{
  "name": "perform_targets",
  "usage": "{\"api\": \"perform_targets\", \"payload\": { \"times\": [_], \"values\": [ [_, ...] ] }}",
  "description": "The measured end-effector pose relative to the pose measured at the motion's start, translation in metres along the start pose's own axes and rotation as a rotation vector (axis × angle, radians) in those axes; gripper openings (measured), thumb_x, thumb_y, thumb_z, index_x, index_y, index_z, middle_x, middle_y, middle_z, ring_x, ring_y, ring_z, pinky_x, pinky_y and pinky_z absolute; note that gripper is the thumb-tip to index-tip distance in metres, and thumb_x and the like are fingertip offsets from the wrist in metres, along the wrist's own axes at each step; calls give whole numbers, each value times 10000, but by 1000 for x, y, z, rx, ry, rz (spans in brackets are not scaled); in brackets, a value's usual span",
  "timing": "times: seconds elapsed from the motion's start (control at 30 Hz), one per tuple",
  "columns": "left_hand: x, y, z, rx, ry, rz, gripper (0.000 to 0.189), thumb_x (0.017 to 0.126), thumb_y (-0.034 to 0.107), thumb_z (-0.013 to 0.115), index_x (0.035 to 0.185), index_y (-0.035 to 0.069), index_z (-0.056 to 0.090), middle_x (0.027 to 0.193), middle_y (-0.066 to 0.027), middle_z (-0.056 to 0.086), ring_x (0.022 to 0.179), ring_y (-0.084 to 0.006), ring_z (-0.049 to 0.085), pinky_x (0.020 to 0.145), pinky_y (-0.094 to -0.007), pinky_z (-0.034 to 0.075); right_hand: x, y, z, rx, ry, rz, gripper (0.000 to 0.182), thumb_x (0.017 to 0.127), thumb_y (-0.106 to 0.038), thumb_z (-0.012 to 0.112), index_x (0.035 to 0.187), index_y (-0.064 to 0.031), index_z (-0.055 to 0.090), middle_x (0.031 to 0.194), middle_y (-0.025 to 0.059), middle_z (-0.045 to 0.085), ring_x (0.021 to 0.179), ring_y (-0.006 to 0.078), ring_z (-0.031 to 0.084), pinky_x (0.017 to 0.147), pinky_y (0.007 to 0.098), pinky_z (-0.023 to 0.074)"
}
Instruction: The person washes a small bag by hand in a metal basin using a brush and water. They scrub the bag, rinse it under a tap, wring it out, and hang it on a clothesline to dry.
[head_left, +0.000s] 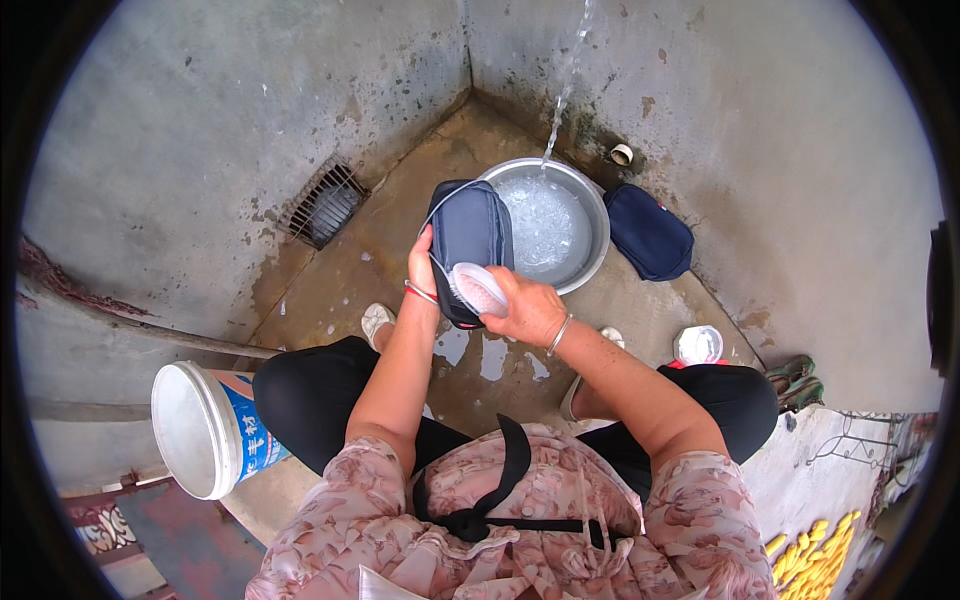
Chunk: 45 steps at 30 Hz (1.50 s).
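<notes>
My left hand (423, 264) grips the left edge of a dark navy fabric bag (471, 225), which is tilted up beside a metal basin (598, 251). A thin pale line, like a cord or wire, arcs over the bag's left side. In my right hand (531, 306) is a scrubbing brush (478, 289) with a translucent, pinkish back, its bristles against the bag's lower part. A stream of water (559, 112) falls into the basin, where the water (540, 225) is bubbling. Right of the basin, a second navy bag (651, 232) lies on the floor against the wall.
A white plastic bucket (196, 431) stands by my left knee. Near my right knee is a small white container (699, 345). A metal grate (324, 201) and a pipe end (622, 154) sit at the walls. Yellow corn cobs (814, 555) lie at lower right. The concrete floor (360, 277) is wet.
</notes>
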<state>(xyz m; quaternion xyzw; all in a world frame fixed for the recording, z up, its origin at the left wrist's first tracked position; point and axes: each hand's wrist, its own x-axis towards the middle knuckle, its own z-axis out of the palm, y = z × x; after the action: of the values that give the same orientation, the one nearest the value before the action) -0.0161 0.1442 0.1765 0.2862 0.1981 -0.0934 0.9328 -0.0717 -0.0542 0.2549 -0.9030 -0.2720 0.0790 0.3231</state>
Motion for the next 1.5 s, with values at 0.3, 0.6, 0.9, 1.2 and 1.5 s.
{"api": "perform_targets", "payload": {
  "times": [0.3, 0.6, 0.9, 1.2, 1.5],
  "values": [
    [4, 25, 5, -230, 6, 153, 490, 906, 398, 372, 1247, 56, 452, 1262, -117, 484, 1149, -298, 457, 1006, -444, 312, -55, 145, -76, -574, -377, 221, 556, 643, -334, 674, 1129, -150, 477, 918, 136, 574, 845, 295, 594, 716, 392, 479],
    [25, -26, -11, -133, 161, 9, 464, 933, 381, 343, 1275, 75, 405, 1329, -73, 423, 1220, -258, 398, 1019, -431, 299, 65, 62, -232, -358, 718, 31, 621, 751, -354, 637, 1251, -53, 424, 1307, 173, 397, 1200, 329, 377, 994, 401, 325],
    [27, -44, -1, 51, 299, -111, 394, 934, 397, 350, 1185, 120, 476, 1187, -38, 545, 1072, -219, 531, 905, -402, 418, 197, -24, -380, 144, 924, -100, 632, 774, -356, 609, 1290, -58, 399, 1274, 132, 452, 1127, 276, 462, 932, 358, 375],
    [59, -79, -21, 375, 282, -198, 402, 856, 423, 518, 1095, 100, 495, 1043, -50, 584, 879, -196, 572, 737, -351, 469, 240, -16, -376, -713, 1176, -301, 320, 788, -102, 480, 1101, -91, 547, 1047, 182, 568, 1007, 333, 514, 870, 380, 423],
    [70, -130, 1, 2120, -338, -125, 579, 862, 455, 391, 1317, 97, 385, 1297, -124, 445, 1218, -265, 384, 1050, -403, 207, 141, 105, -128, -202, 710, -81, 470, 718, -62, 585, 1177, -66, 485, 1261, 168, 426, 1151, 355, 405, 978, 389, 338]
  ]
}}
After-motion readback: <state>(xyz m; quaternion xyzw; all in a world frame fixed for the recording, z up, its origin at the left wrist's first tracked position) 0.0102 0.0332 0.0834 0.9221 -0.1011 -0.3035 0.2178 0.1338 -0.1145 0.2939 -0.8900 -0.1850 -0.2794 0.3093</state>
